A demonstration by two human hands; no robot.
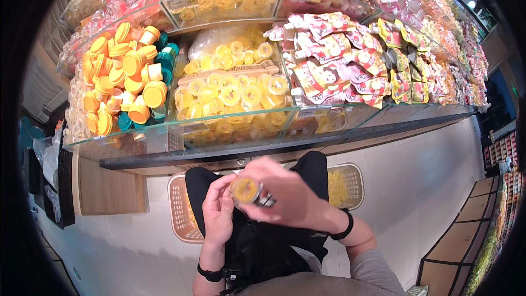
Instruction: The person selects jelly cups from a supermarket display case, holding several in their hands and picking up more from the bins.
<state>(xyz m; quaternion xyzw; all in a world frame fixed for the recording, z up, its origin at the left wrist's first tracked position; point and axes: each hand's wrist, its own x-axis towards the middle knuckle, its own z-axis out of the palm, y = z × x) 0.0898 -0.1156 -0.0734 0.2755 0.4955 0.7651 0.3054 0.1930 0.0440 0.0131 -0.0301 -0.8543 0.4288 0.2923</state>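
Note:
Above my lap, my left hand [219, 209] holds the left side of a small clear cup with yellow contents [245, 189]. My right hand [287, 197], blurred, is at the cup's right side, with a small dark and white item [266, 200] at its fingers; what that item is I cannot tell. Beyond my knees, similar yellow jelly cups [230, 95] fill a glass-fronted bin. To their left lie orange-lidded tubs [132, 63] with some teal ones [165, 61]; to their right lie pink printed spout pouches [324, 76].
A tan plastic basket [177, 222] stands on the floor by my left leg, another basket [356, 185] with yellow contents by my right. The shelf's glass edge [246, 115] runs across in front of me. A black crate [65, 185] with plastic bags is at the left.

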